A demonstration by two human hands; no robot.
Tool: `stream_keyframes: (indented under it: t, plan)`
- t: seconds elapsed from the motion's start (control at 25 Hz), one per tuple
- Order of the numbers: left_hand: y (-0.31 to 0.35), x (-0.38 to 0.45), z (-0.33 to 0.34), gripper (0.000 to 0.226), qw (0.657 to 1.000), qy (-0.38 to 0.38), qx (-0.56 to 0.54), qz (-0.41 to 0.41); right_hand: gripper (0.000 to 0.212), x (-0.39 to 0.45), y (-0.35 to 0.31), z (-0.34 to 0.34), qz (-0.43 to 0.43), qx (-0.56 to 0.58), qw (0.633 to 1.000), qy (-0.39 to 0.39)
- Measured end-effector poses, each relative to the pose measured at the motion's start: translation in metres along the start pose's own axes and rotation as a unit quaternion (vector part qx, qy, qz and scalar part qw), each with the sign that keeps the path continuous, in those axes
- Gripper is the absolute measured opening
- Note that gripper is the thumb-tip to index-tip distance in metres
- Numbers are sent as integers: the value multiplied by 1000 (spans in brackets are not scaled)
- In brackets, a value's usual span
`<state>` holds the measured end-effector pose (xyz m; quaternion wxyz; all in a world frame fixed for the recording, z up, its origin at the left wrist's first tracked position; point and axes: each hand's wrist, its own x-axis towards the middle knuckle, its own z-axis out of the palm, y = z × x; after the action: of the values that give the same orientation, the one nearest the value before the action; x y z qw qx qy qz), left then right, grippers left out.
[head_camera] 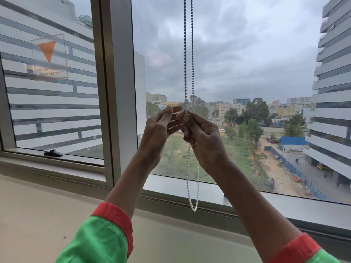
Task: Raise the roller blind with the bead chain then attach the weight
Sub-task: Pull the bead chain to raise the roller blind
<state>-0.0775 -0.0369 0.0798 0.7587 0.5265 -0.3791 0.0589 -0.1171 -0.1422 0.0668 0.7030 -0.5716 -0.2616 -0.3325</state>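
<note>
The right thumb and forefinger [187, 117] are pinched on the bead chain [188, 54]; the other right fingers curl loosely around the strands. The right hand [204, 141] is at about 3 o'clock from the pinch. The left hand's fingertips [169, 109] are half open, at 9 o'clock from the pinch and just beside it; contact with the chain cannot be confirmed. The chain's two strands rise to 12 o'clock, out of frame, and its loop hangs at 6 o'clock, free above the window sill [218, 198]. No blind fabric shows over the window glass [247, 63], so raising appears complete. No weight is visible. For attachment, keep the strands parallel and untwisted, maintain the pinch, and fit the weight at the bottom of the loop.
</note>
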Motion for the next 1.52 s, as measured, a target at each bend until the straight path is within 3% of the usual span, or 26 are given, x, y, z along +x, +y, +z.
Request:
stream_keyframes:
  t: [0.28,0.48,0.68,0.84,1.04,1.52]
  plan:
    - [53,37,22,32,994,-1,-113,10,20,-33,28,-4,39,-14,999,-23]
    - [49,39,28,30,996,56,-62,19,24,-44,42,-4,52,-2,997,-50]
    - [29,23,20,35,995,55,-73,38,18,-48,52,-18,104,-44,992,-57]
    - [12,9,13,35,996,46,-65,27,25,-35,40,-27,150,-63,987,-8]
    - [-10,-12,18,31,994,37,-104,-2,28,3,7,-16,105,23,994,1]
    - [-50,-44,21,33,996,16,-62,-56,26,41,-25,16,33,-26,998,35]
